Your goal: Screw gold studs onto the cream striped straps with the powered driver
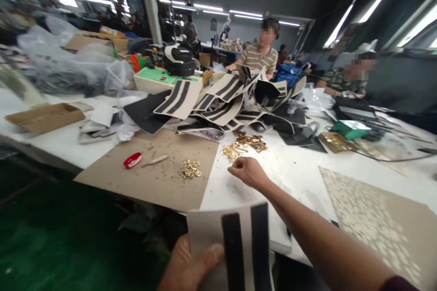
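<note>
In the head view, my left hand (194,259) is closed on a cream panel with two black stripes (213,225), thumb flat on its face, below the table's front edge. My right hand (249,170) reaches over the white tabletop with its fingers pinched together; whatever they hold, if anything, is hidden. Just beyond its fingertips lies a pile of small gold metal fittings (234,151), with darker brassy pieces (252,141) behind. A smaller cluster of gold rings or buckles (191,169) rests on the brown board (164,191) to the left.
A heap of striped panels (221,104) covers the table's middle. On the board lie a red-and-white object (132,160) and a pale-handled tool (157,160). A cardboard tray (46,117) stands left, a green box (350,129) right. Two people (261,54) (348,75) sit across the table.
</note>
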`<state>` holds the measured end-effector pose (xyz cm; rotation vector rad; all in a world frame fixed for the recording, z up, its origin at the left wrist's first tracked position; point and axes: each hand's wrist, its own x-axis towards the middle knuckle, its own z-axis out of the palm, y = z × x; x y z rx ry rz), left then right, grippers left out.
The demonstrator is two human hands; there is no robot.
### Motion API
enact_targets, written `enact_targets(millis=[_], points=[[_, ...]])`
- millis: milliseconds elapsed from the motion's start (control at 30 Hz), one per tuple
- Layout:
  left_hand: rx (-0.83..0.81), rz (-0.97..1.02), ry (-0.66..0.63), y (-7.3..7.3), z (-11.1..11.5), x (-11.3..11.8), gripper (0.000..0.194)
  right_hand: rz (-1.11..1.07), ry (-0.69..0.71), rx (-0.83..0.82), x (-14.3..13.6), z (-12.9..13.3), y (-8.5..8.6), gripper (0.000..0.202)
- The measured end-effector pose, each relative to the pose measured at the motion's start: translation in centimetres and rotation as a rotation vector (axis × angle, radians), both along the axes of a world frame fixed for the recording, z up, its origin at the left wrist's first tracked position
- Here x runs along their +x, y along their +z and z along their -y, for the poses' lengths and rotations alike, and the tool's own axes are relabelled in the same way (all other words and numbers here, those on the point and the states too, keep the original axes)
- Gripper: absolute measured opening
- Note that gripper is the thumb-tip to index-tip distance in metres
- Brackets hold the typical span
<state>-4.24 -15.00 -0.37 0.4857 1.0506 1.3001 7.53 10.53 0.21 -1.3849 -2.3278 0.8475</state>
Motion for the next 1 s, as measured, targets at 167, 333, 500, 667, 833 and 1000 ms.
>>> enact_targets(millis=[167, 333, 500, 667, 833, 1000], points=[[-0.08, 0.207, -0.048, 2.0, -6.3, 0.2, 0.053, -0.081, -0.134, -0.038, 13.5, 1.5, 1.7, 0.029], [-0.086, 0.256, -0.205, 2.1, -12.1, 2.2, 0.045, -0.012, -0.163, 0.032, 21.9, 4.5, -0.1, 0.022], [-0.103, 0.212, -0.295, 0.7, -15.4, 3.8, 0.045, 0.181, 0.161, 0.309, 23.6, 5.4, -1.7, 0.023], [-0.097, 0.25, -0.316, -0.6, -16.0, 3.5, 0.038, 0.245, 0.336, 0.499, 24.7, 5.1, -1.5, 0.032], [-0.079, 0.253, -0.312, -1.0, -15.9, 3.4, 0.035, 0.1, 0.394, 0.413, 26.2, 4.5, -1.2, 0.025], [-0.09, 0.25, -0.319, -0.9, -16.1, 3.7, 0.034, 0.051, 0.232, 0.323, 26.9, 4.7, -1.1, 0.011]])
